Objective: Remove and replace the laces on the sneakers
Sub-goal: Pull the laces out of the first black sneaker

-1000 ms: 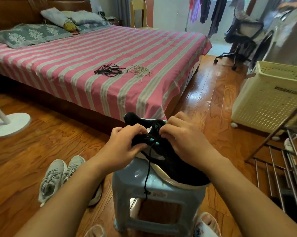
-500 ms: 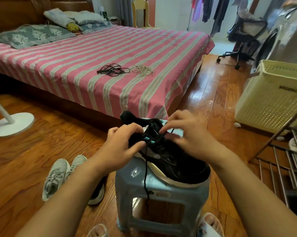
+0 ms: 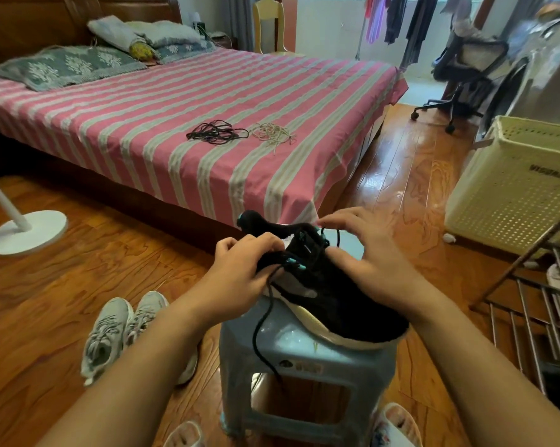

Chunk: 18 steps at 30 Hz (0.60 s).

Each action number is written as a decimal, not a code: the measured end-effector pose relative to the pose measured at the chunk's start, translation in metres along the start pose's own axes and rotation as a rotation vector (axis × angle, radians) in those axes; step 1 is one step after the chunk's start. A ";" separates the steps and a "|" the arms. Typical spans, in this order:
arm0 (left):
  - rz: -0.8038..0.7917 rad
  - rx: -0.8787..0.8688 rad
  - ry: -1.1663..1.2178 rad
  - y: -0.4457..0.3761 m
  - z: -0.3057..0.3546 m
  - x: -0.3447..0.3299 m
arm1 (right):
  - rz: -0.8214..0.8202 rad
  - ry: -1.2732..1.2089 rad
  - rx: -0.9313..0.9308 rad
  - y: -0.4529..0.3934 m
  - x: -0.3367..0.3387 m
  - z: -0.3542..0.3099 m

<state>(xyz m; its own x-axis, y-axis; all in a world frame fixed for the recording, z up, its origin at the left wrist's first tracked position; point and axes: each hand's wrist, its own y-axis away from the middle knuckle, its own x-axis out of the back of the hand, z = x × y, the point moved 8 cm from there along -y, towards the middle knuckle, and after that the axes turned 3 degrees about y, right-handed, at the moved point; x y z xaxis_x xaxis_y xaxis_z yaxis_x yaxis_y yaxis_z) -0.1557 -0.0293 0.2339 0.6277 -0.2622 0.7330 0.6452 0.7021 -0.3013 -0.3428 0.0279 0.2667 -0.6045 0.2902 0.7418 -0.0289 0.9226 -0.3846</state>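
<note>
— How is the shoe gripped?

— The black sneaker (image 3: 330,295) is clasped at its collar by the left hand (image 3: 240,279), whose fingers are curled over the upper edge. By the right hand (image 3: 369,253), the black lace (image 3: 337,237) is pinched near the top eyelets, thumb against fingertips, with the remaining fingers spread above it.

— And where is the sneaker placed?

— It is set on a blue plastic stool (image 3: 304,359), tilted, with the toe pointed toward the lower right and the heel tab raised toward the bed (image 3: 175,108). One loose end of the lace is seen hanging down over the stool's front edge, below the left hand.

— What else is found nearby?

— A bundle of black laces (image 3: 217,133) and a bundle of pale laces (image 3: 274,134) are laid just beside each other on the striped pink sheet. A pair of grey sneakers (image 3: 124,330) is stood on the wooden floor to the left of the stool. A cream laundry basket (image 3: 514,188) is placed at the right, with a metal rack (image 3: 530,311) in front of it. A white fan base (image 3: 27,230) is seen at the far left, and an office chair (image 3: 459,79) near the hanging clothes.
</note>
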 end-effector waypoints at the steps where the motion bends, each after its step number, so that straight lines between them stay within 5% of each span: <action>1: 0.014 0.006 -0.006 0.000 -0.001 0.000 | -0.062 0.044 0.067 0.002 -0.007 -0.014; 6: 0.026 0.023 -0.029 0.002 -0.004 0.002 | -0.032 0.271 0.253 0.006 -0.016 -0.023; 10: 0.025 0.031 0.001 0.006 -0.006 0.005 | 0.206 0.165 0.003 0.002 0.030 0.019; 15: 0.053 0.019 -0.042 0.003 0.003 0.000 | -0.020 0.197 0.155 0.010 -0.009 -0.019; 18: 0.049 0.035 -0.035 0.004 0.003 0.000 | -0.008 0.332 0.272 0.009 -0.024 -0.031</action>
<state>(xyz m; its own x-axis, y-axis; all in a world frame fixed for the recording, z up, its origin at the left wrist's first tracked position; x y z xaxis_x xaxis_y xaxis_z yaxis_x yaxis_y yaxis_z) -0.1545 -0.0242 0.2345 0.6422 -0.2036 0.7390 0.5978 0.7364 -0.3166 -0.3040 0.0365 0.2622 -0.3154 0.3900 0.8651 -0.2682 0.8378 -0.4755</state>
